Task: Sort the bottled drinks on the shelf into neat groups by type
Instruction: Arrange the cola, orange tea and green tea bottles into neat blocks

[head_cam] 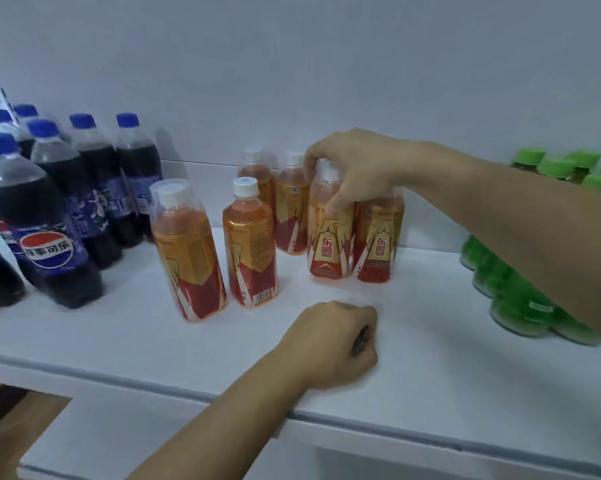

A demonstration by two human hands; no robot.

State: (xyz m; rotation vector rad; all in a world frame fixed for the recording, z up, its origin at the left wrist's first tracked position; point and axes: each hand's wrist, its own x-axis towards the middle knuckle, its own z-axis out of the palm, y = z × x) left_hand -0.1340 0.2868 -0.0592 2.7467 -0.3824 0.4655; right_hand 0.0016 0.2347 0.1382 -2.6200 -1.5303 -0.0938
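Observation:
On the white shelf (430, 327) stand three kinds of bottles. Several dark cola bottles (49, 216) with blue caps fill the left end. Several orange energy drink bottles (250, 244) with white caps stand in the middle. Green-capped bottles (514, 306) stand at the right. My right hand (358, 168) reaches in from the right and grips the top of one orange energy drink bottle (328, 244), with another touching it on the right. My left hand (333, 344) rests as a closed fist on the shelf in front, holding nothing.
A white wall (292, 64) closes the back of the shelf. The shelf's front edge (396, 427) runs across under my left forearm. A lower white surface (101, 441) and brown floor (8, 420) lie below at left.

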